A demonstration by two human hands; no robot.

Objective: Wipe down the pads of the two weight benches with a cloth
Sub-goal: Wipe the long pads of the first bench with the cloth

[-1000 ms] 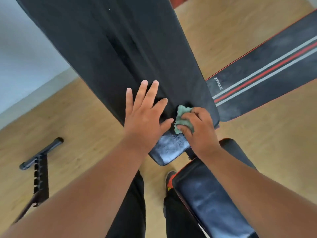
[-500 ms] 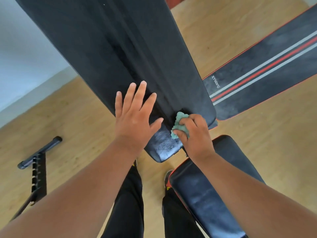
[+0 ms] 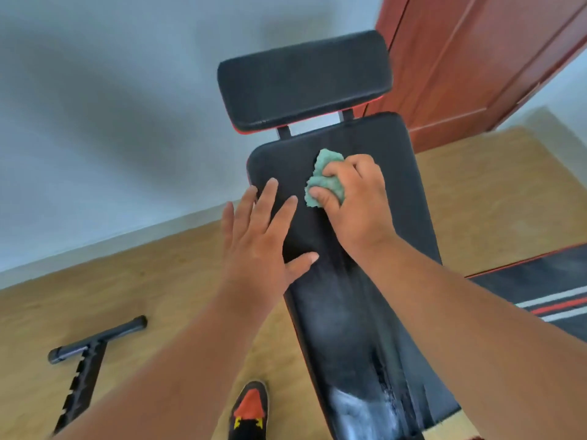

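A long black back pad point(image 3: 409, 198) of a weight bench runs up the middle of the view, with a separate black headrest pad point(image 3: 301, 81) above it. My right hand point(image 3: 355, 198) grips a crumpled green cloth point(image 3: 324, 182) and presses it on the upper part of the back pad. My left hand point(image 3: 260, 239) lies flat with spread fingers on the pad's left edge, just below and left of the cloth. The lower stretch of the pad shows pale wet streaks point(image 3: 352, 404).
A black mat with red and white stripes point(image 3: 552, 300) lies on the wooden floor at the right. A black T-shaped notched bar point(image 3: 92, 354) lies on the floor at lower left. A red-brown door point(image 3: 476, 58) stands behind the bench. My shoe point(image 3: 251, 411) is below.
My view has tilted up and the headrest has come into sight. My right hand has carried the cloth from the pad's lower end up to its upper part, and my left hand followed.
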